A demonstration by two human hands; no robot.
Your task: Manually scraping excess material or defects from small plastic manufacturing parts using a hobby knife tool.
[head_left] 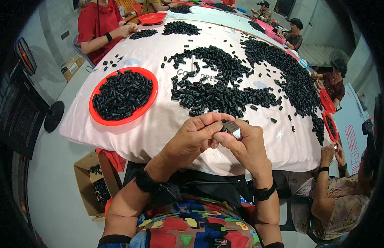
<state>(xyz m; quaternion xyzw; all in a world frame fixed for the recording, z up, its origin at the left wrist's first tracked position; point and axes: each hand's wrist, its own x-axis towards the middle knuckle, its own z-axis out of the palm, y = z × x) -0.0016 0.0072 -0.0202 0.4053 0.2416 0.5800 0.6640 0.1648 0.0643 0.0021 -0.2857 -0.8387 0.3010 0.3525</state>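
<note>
My left hand (179, 138) and my right hand (250, 144) meet above the near edge of the table. The left fingers are closed in a pinch around a small black piece (224, 122), mostly hidden by the fingertips. Between my right thumb and fingers is a small silver, ribbed metal piece (232, 127), right up against the black one. Just beyond my hands lies a heap of small black cylindrical pieces (208, 97). To the left, a round red basin (155, 93) holds a mound of the same black pieces.
A pale pink cloth (159, 140) covers the table. More black pieces (283, 70) spread along its right side. An open cardboard box (86, 182) sits on the floor at left. People work around the table, one in a red shirt (90, 25) at far left and one close at right (337, 198).
</note>
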